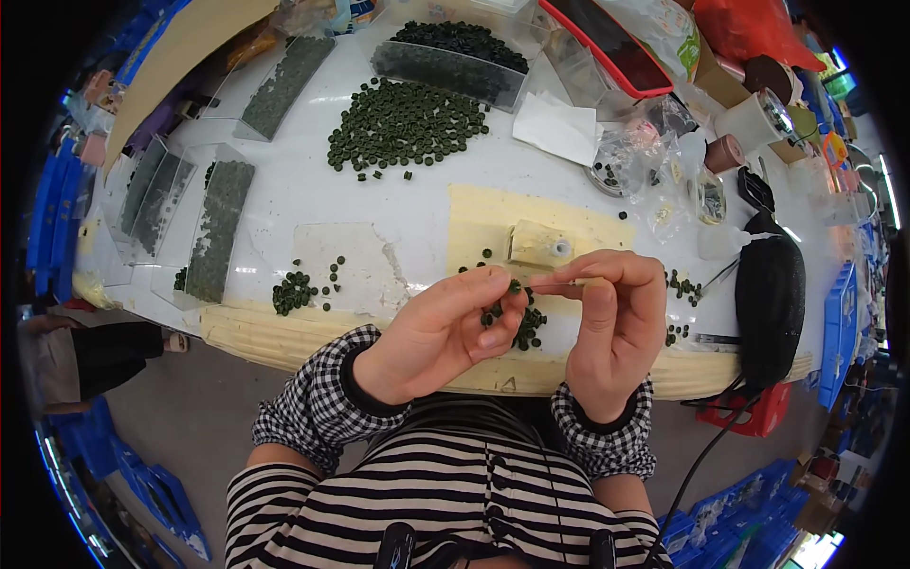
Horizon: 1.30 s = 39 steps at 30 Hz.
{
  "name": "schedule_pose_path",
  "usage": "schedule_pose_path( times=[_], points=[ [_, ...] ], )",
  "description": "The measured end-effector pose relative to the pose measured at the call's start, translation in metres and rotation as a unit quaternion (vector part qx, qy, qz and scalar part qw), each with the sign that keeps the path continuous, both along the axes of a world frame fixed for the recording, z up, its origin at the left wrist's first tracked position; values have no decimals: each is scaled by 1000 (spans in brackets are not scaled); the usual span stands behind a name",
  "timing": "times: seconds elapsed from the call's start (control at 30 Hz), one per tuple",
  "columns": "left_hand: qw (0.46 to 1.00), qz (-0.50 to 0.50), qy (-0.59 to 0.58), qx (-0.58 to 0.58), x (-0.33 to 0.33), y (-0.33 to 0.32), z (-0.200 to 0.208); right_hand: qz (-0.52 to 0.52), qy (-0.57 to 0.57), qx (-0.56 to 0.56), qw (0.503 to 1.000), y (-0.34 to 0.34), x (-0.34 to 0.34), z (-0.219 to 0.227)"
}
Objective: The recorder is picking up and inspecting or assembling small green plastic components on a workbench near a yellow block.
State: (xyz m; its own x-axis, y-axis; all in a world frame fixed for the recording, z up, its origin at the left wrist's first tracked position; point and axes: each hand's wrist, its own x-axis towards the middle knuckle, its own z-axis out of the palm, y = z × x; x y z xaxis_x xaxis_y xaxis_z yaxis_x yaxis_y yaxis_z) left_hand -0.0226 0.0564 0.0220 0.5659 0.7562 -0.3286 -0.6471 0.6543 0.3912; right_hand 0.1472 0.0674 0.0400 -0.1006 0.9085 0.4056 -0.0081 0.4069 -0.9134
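My left hand (445, 327) is closed, pinching one small round dark green part (515, 285) between thumb and forefinger. My right hand (616, 327) pinches a thin needle-like rod (557, 285), its tip reaching toward that part. Whether the tip touches or enters the part is too small to tell. Below my fingers lies a loose pile of the same green parts (527, 332). Just beyond my hands stands a tape-covered block (533, 244) with a round whitish piece on it, on a yellow sheet (474, 213).
A large heap of green parts (403, 123) lies at the back, beside a clear bin (455, 71) of darker ones. More clear bins (218, 228) stand left. At right are a black pouch (770, 303), white paper (555, 128) and a red-cased phone (611, 43). Padding (275, 337) lines the front edge.
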Motion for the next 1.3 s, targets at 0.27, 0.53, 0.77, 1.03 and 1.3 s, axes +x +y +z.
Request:
schedule_pose_path(
  times=[0.27, 0.53, 0.77, 1.03, 1.3],
  points=[
    [1000, 10, 4, 1, 0, 1, -1, 18, -19, -17, 1000, 1, 1, -2],
    [1000, 13, 5, 4, 0, 1, -1, 11, -35, -11, 999, 1, 1, -3],
    [1000, 12, 9, 21, 0, 1, -2, 8, 3, -3, 1000, 2, 0, -3],
    [942, 137, 241, 190, 5, -2, -3, -213, -228, 129, 941, 16, 20, -10],
    [891, 163, 326, 272, 5, -4, -6, -173, -361, 145, 905, 19, 20, -11]
  ],
)
